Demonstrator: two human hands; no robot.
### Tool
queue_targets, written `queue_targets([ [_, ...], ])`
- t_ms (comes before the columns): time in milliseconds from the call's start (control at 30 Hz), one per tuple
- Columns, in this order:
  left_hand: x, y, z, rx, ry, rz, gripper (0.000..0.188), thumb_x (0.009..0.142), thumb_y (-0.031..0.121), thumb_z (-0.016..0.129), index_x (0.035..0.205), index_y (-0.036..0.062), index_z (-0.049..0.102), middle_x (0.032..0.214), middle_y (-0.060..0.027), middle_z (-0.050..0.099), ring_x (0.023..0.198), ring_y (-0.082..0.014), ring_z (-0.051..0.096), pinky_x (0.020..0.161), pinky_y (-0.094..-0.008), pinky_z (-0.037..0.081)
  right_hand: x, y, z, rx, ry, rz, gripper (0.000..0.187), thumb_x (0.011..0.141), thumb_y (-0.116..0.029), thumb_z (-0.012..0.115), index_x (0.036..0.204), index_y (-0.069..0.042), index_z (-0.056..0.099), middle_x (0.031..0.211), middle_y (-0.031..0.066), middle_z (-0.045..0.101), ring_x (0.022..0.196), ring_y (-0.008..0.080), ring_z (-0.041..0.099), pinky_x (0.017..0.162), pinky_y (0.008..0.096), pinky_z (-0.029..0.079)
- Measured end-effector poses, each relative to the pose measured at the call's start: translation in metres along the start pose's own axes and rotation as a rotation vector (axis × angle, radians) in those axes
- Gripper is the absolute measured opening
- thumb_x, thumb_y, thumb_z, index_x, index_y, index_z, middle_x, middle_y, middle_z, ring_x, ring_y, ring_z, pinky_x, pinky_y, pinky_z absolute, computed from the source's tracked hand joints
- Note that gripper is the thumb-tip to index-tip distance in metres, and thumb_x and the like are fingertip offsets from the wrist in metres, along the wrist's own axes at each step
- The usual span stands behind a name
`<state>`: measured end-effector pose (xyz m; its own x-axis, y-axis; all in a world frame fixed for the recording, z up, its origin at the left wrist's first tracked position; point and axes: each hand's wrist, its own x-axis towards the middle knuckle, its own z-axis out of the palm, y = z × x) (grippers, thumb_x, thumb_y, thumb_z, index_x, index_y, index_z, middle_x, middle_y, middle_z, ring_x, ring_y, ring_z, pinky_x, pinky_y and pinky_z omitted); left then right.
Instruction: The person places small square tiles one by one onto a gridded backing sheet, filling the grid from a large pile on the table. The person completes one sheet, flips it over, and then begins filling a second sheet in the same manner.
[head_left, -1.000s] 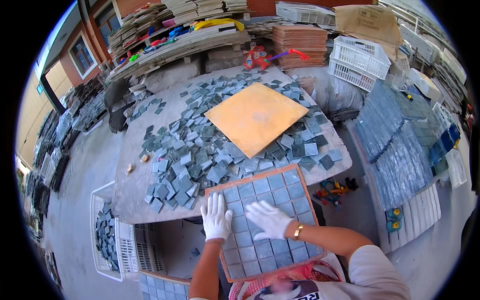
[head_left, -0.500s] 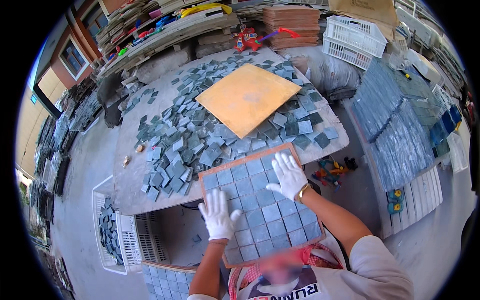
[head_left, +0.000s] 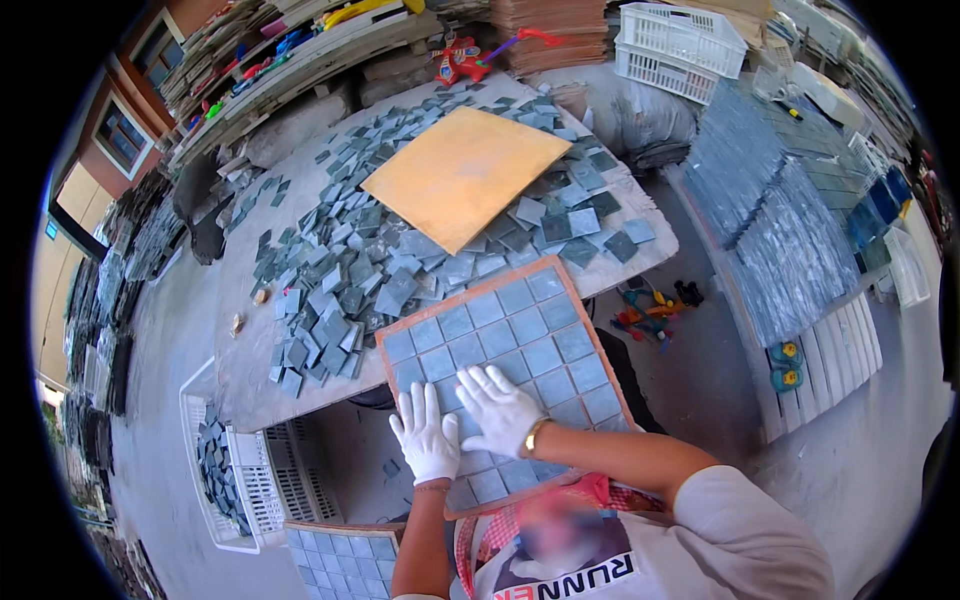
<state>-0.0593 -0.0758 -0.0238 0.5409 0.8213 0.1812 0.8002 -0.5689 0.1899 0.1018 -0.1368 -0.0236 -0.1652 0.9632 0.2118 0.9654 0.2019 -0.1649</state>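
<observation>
A framed board of square blue-grey stone tiles [head_left: 552, 336] lies in front of me, its brown rim reaching over the near edge of the table [head_left: 650, 218]. Both my hands wear white gloves. Over the board's left edge, my left hand [head_left: 428, 440] rests with its fingers stretched out. My right hand [head_left: 500, 412] lies flat on the tiles close beside it, fingers extended toward the upper left. Neither hand grips anything. The tiles beneath the palms are hidden.
Loose stone tiles [head_left: 345, 272] cover much of the table, with a square yellow-orange board [head_left: 465, 178] on top of them. A white crate of tiles [head_left: 250, 480] stands at lower left, near another tiled board [head_left: 340, 562]. Stacked stone tiles [head_left: 795, 255] sit at right.
My right hand has slid left and nearer across the tiles, from the upper right of the board to beside my left hand. The whole view has shifted slightly.
</observation>
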Motion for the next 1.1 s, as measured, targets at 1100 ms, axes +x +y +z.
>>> queue_targets([
  [1100, -0.044, 0.063, -0.004, -0.020, -0.131, 0.266, 0.064, 0.082, 0.043, 0.057, 0.134, 0.0076, 0.045, 0.142, -0.0122, 0.040, 0.131, -0.0307, 0.035, 0.105, -0.0607, 0.020, -0.087, 0.016, -0.028, 0.035, -0.148, 0.094, 0.087, 0.075, -0.057, 0.061, 0.136, 0.001, 0.040, 0.141, 0.0227, 0.038, 0.135, 0.0357, 0.030, 0.111, 0.0501, 0.020],
])
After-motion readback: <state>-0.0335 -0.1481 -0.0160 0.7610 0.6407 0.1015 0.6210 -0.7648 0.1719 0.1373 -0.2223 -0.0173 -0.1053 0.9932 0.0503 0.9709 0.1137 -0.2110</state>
